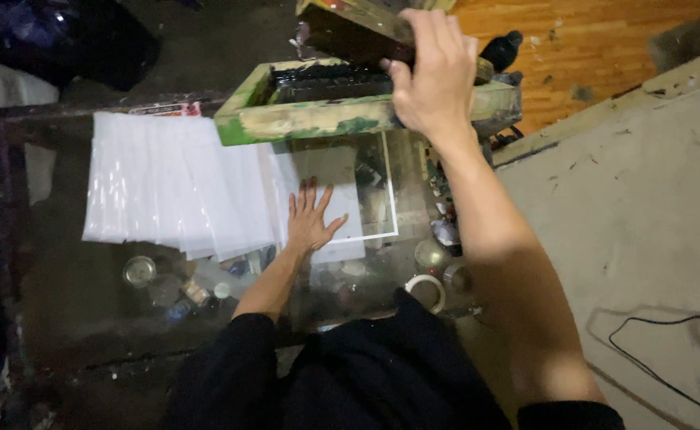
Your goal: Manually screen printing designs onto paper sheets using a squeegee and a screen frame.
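At the left of the glass table (71, 318) a fanned stack of white sheets (167, 187) is spread, its right edge reaching the single sheet (330, 171) on which the left hand (310, 219) is laid flat, fingers spread wide, nothing gripped. Farther right and farther off, a green-stained wooden frame (318, 119) is tilted up above that sheet, black ink pooled inside it. The right hand (437, 76) is closed over the frame's far edge and over a dark wooden block (358, 32) held there. The step in hand is judged to be positioning a sheet under the raised frame; lowering the frame squarely seems called for next. Jars and a roll of tape (427, 288) are seen through the glass. At the right a pale, scuffed floor (644, 199) with a black cable (668, 350) is seen, and orange boards (604, 40) far off
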